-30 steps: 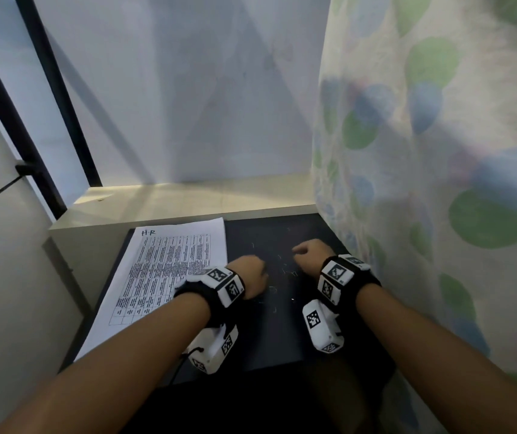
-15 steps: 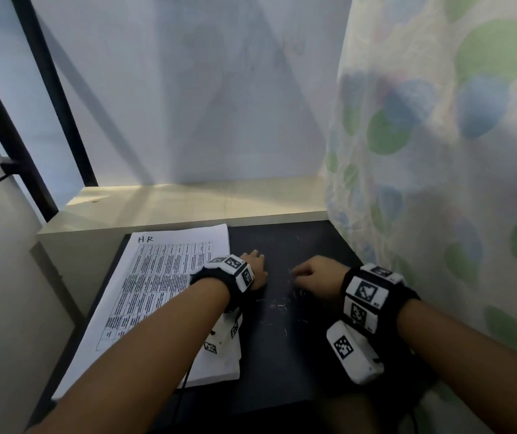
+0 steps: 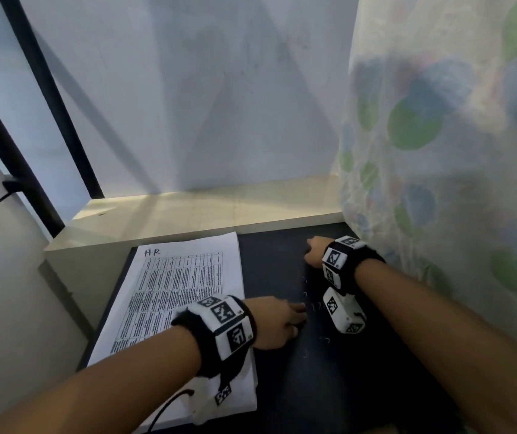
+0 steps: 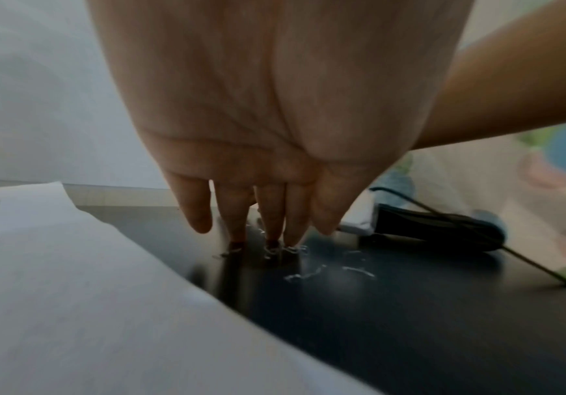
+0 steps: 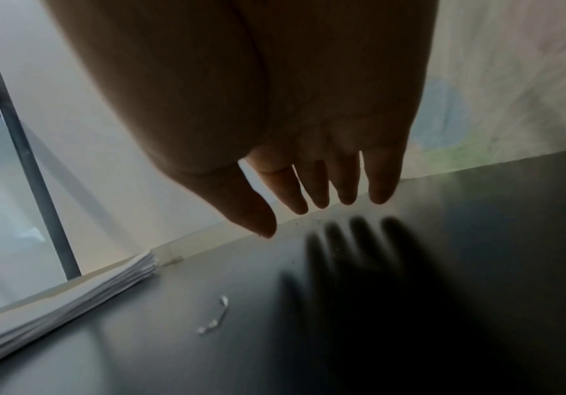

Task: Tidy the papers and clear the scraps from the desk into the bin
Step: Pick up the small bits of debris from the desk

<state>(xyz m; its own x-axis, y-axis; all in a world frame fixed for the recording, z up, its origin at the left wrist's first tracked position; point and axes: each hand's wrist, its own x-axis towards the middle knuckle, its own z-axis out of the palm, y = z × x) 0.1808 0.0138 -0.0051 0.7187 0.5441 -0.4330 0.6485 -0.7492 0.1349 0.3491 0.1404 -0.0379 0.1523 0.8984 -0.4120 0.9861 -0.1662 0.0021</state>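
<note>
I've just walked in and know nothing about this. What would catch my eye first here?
Probably the two bare arms with black-and-white patterned wrist bands reaching over a dark desk. The left hand has straight fingers touching tiny pale scraps mid-desk, beside a stack of printed papers on the desk's left. A curtain with green and blue dots fills the right side.

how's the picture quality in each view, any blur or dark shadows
Head view: sharp on the white printed paper stack, patterned curtain soft. Left wrist view: left hand lit, small pale scraps smeared. Right wrist view: right hand backlit and dim, casting a blurred shadow on the black desk.
</note>
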